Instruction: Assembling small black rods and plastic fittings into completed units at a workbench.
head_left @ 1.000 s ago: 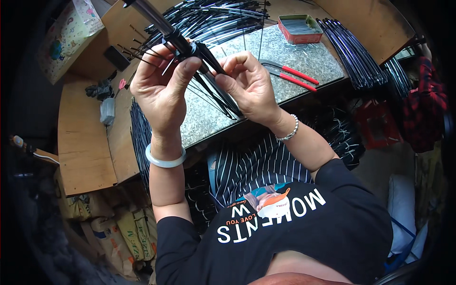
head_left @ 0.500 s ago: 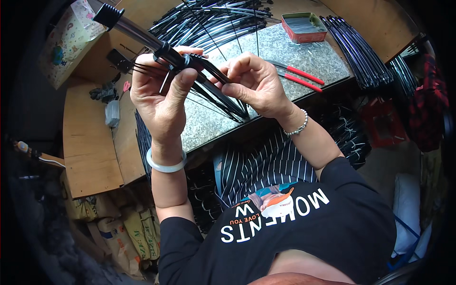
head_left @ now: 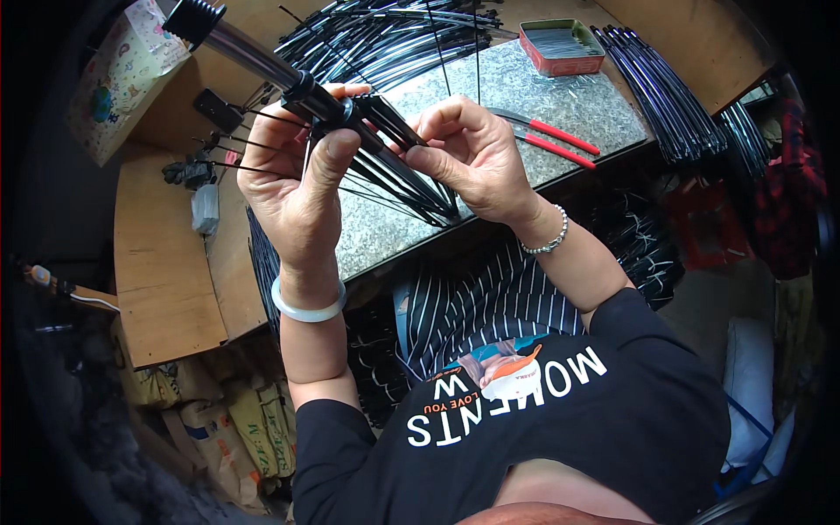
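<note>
A black umbrella frame (head_left: 255,58) slants across the front of me, its ridged shaft end up at the far left and its rib tips low, by the near edge of the speckled stone slab (head_left: 372,238). My left hand (head_left: 296,188) is closed round the frame at its collar, thumb pressed on top. My right hand (head_left: 486,166) pinches a rib of the same frame between thumb and fingertips. Some thin ribs fan out to the left behind my left hand, and others rise beyond my right. The exact spot under the right fingertips is hidden.
Pliers with red handles (head_left: 560,145) lie on the slab right of my hand. Behind them stands a red tin (head_left: 562,66) of thin wire pieces. Bundled black ribs (head_left: 658,98) lie at the right; a pile of ribs (head_left: 367,42) spreads across the back.
The umbrella frame has turned slightly in my hands. The thin ribs left of my left hand have spread apart, and those at the back have shifted. Both hands keep their hold.
</note>
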Demonstrator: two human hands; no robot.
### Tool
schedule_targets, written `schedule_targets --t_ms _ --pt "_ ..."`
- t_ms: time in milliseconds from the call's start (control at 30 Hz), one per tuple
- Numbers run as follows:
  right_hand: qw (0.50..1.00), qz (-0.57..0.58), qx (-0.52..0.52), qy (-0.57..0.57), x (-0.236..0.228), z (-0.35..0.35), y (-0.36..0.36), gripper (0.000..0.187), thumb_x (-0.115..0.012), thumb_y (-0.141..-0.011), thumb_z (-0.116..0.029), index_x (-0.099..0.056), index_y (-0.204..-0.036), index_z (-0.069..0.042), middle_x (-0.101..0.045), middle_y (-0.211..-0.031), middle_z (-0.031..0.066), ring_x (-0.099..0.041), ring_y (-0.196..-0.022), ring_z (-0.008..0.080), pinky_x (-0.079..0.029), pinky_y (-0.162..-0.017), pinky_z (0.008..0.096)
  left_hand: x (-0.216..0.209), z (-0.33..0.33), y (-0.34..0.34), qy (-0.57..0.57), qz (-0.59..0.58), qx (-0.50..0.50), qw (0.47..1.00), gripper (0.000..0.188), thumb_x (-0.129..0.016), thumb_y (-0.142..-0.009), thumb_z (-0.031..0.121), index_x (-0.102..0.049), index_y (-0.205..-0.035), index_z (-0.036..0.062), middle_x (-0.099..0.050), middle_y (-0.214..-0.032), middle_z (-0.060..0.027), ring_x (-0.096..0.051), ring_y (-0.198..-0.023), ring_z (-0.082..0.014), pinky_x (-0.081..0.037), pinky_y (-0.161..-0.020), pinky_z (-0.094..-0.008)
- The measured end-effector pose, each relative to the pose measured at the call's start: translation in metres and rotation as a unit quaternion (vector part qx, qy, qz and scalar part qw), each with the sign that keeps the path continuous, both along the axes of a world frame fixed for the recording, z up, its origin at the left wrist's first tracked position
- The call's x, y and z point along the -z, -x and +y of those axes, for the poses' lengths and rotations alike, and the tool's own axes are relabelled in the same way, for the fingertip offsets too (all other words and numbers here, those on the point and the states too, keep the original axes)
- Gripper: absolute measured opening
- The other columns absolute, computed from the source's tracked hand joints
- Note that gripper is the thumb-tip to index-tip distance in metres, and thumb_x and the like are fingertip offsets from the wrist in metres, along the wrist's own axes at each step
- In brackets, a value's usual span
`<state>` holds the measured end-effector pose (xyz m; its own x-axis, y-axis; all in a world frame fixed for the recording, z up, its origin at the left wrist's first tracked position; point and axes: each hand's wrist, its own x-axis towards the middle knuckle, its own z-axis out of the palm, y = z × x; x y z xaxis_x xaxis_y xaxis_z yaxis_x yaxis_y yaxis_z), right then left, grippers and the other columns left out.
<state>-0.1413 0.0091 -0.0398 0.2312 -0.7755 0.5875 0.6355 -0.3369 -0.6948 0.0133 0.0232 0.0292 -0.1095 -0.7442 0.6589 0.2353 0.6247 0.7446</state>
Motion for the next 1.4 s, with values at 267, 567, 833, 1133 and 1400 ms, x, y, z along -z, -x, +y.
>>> schedule_targets --t_ms 267,567,833,1133,1400 --pt "0.997 0.077 0.001 0.020 -0.001 0.002 0.006 0.020 -0.062 -0.083 0.003 -0.052 -0.101 -0.002 -0.059 -0.097 0.0087 -0.060 -0.092 0.0124 -0.051 -0.080 0.0237 -0.003 0.005 0.001 0.000 -0.003 -0.006 1.000 0.030 -0.073 -0.076 0.003 -0.051 -0.097 0.0007 -0.063 -0.097 -0.0152 -0.062 -0.096 -0.0250 -0.051 -0.082 -0.0319" --pt "0.940 0.110 0.238 0.219 0.005 0.008 0.000 0.035 -0.062 -0.080 0.009 -0.058 -0.114 0.001 -0.057 -0.104 0.0113 -0.057 -0.090 0.0158 -0.050 -0.075 0.0261 -0.001 0.005 0.014 0.029 -0.003 -0.009 1.000 0.027 -0.065 -0.083 0.006 -0.050 -0.105 0.0004 -0.061 -0.099 -0.0210 -0.063 -0.089 -0.0280 -0.052 -0.081 -0.0359" --pt "0.931 0.090 0.251 0.251 0.007 0.006 0.001 0.039 -0.062 -0.078 0.011 -0.060 -0.115 0.002 -0.056 -0.106 0.0138 -0.058 -0.089 0.0178 -0.049 -0.075 0.0263 0.001 0.000 0.002 0.026 -0.024 0.039 0.999 0.030 -0.063 -0.085 0.007 -0.048 -0.111 0.0004 -0.061 -0.098 -0.0257 -0.064 -0.085 -0.0316 -0.054 -0.078 -0.0385" --pt "0.907 0.104 0.305 0.271 0.002 0.004 -0.004 0.042 -0.061 -0.076 0.011 -0.061 -0.116 -0.002 -0.058 -0.100 0.0090 -0.058 -0.082 0.0148 -0.049 -0.067 0.0241 0.003 0.005 0.010 0.047 0.016 -0.008 0.999 0.030 -0.064 -0.080 -0.005 -0.044 -0.100 0.0047 -0.064 -0.093 -0.0241 -0.065 -0.088 -0.0321 -0.055 -0.076 -0.0374" --pt "0.885 0.140 0.336 0.290 0.002 0.007 -0.005 0.040 -0.063 -0.077 0.008 -0.059 -0.116 0.002 -0.061 -0.104 0.0135 -0.059 -0.084 0.0197 -0.047 -0.071 0.0276 0.004 0.007 0.016 0.085 0.035 -0.081 0.992 0.029 -0.066 -0.077 -0.010 -0.046 -0.095 0.0001 -0.064 -0.092 -0.0254 -0.067 -0.083 -0.0297 -0.057 -0.074 -0.0353"
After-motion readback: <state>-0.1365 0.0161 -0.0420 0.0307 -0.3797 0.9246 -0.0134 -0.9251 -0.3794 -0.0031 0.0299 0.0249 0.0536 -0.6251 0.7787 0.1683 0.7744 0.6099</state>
